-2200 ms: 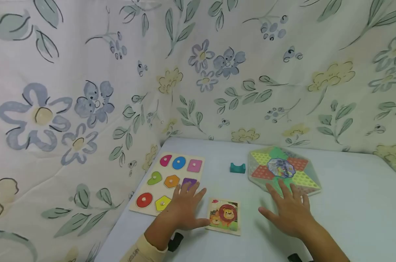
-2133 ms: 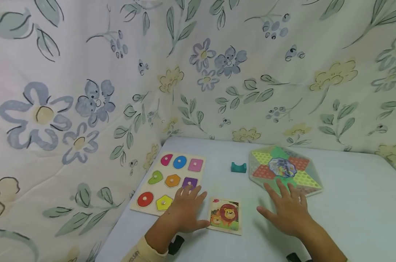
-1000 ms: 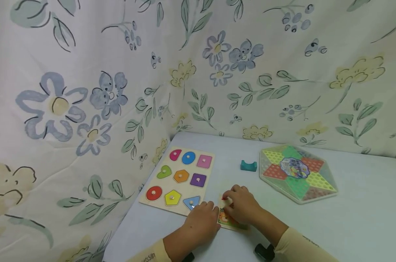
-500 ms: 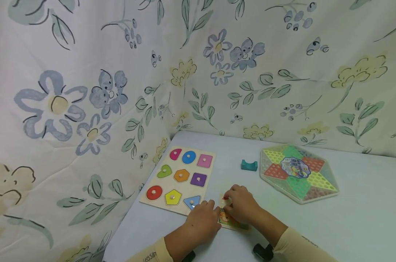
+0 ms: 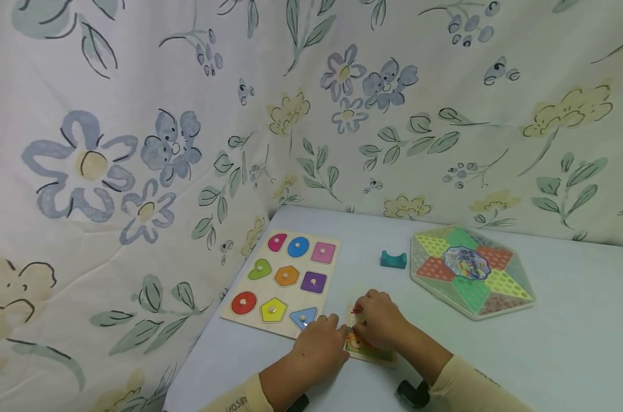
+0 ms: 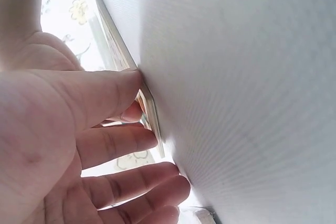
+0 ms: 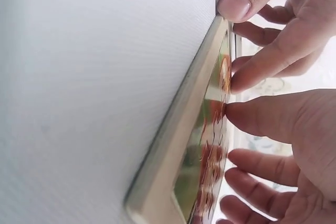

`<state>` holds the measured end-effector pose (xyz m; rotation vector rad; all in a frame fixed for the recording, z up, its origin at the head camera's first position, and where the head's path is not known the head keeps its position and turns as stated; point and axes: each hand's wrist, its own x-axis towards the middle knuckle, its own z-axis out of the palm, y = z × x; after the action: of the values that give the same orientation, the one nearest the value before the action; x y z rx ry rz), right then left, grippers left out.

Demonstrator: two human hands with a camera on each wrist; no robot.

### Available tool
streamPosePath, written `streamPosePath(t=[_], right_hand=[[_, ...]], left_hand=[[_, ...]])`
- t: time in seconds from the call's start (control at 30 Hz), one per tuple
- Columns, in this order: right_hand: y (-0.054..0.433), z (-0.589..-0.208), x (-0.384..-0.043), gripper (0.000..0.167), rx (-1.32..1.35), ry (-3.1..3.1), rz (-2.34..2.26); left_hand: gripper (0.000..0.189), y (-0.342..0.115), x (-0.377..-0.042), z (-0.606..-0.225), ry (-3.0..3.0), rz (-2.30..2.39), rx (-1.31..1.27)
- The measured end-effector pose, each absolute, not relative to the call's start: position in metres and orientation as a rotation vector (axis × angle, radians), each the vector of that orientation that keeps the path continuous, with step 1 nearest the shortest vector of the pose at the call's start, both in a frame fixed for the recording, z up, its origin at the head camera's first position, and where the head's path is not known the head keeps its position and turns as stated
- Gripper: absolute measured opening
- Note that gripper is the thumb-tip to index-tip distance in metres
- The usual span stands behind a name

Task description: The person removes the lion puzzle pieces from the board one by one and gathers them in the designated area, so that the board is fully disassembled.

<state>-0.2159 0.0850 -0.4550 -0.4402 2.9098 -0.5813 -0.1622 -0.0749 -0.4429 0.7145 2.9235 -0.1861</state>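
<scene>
A small wooden-framed lion jigsaw puzzle (image 5: 375, 356) lies flat on the table between both hands in the head view. My left hand (image 5: 319, 346) holds its left edge, with the thumb at the near corner. In the left wrist view, that hand's thumb and forefinger meet the puzzle's thin edge (image 6: 116, 38). My right hand (image 5: 381, 320) curls over the upper part of the picture, covering much of the lion. The right wrist view has its thumb and fingertips on the face of the puzzle (image 7: 160, 156); I cannot tell whether a single piece sits between them.
A wooden peg board (image 5: 291, 292) with coloured shapes lies left of the puzzle, close to the left hand. Behind are a small teal notched block (image 5: 393, 260) and, further right, a hexagonal Chinese checkers board (image 5: 471, 272). A floral curtain (image 5: 342, 166) hangs behind the white table (image 5: 579, 343).
Earlier, both hands were spread open over the table, either side of the puzzle. They have come together on it, left at its edge, right over its picture, and stay almost still over the last second.
</scene>
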Motion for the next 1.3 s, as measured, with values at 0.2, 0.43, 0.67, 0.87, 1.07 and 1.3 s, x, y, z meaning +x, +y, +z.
streamPosePath(t=[0.2, 0.43, 0.67, 0.87, 1.07, 1.3], right_hand=[[0.085, -0.453, -0.213, 0.034, -0.474, 2.943, -0.527], [0.082, -0.449, -0.214, 0.034, -0.462, 2.919, -0.509], [0.083, -0.447, -0.224, 0.035, -0.41, 2.857, -0.507], [0.085, -0.447, -0.224, 0.037, -0.371, 2.834, -0.605], [0.088, -0.445, -0.223, 0.022, -0.288, 2.821, -0.77], [0.095, -0.445, -0.222, 0.01, -0.378, 2.763, -0.9]], left_hand=[[0.053, -0.075, -0.162, -0.443, 2.923, -0.187, 0.713], [0.053, -0.075, -0.163, -0.442, 2.924, -0.168, 0.704], [0.052, -0.075, -0.164, -0.443, 2.914, -0.165, 0.709], [0.052, -0.074, -0.163, -0.445, 2.909, -0.173, 0.713], [0.053, -0.074, -0.164, -0.443, 2.915, -0.194, 0.725], [0.054, -0.075, -0.164, -0.444, 2.911, -0.18, 0.706]])
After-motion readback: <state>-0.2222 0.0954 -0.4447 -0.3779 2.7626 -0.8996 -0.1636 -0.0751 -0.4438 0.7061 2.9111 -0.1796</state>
